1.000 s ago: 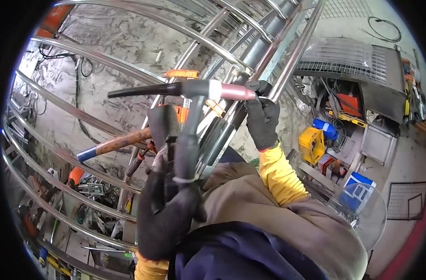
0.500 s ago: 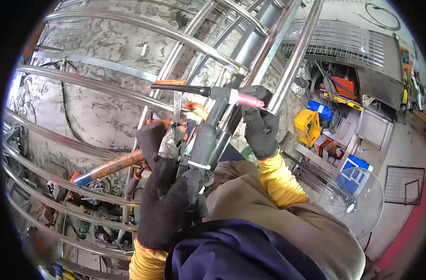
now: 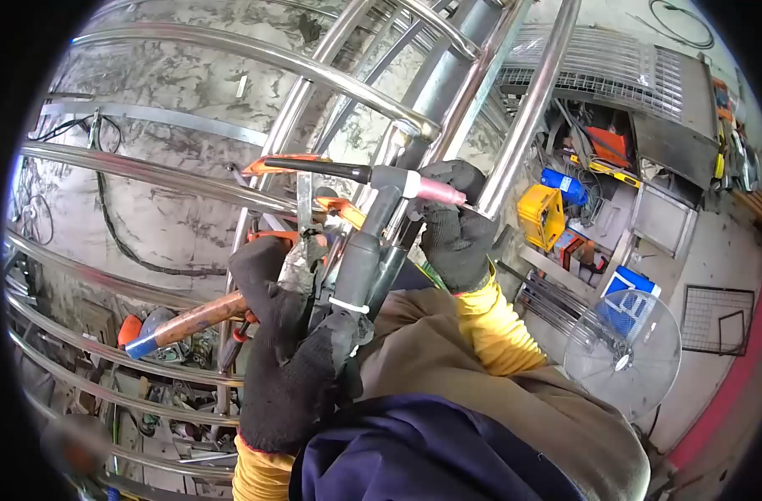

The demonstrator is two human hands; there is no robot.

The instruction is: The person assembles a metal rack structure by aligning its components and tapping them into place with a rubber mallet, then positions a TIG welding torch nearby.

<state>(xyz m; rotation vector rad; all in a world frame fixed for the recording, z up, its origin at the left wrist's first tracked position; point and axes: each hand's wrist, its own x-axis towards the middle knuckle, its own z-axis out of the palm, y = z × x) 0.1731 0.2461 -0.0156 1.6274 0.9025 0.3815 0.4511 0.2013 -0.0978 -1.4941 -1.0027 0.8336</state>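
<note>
Welding torch (image 3: 360,259) sits nearest, its grey handle rising up and away from the left hand (image 3: 289,367), which is closed in a full fist round the lower handle. At the top the head turns crosswise: the black back cap (image 3: 314,167) points left and the pink nozzle (image 3: 437,191) points right, its tip just at the slanting steel tube (image 3: 527,108). The right hand (image 3: 452,234), gloved and curled, lies just under the nozzle, nearer the tip; whether it pinches anything I cannot tell. Beyond, to the left, a wooden-handled hammer (image 3: 193,317) lies among curved rails.
</note>
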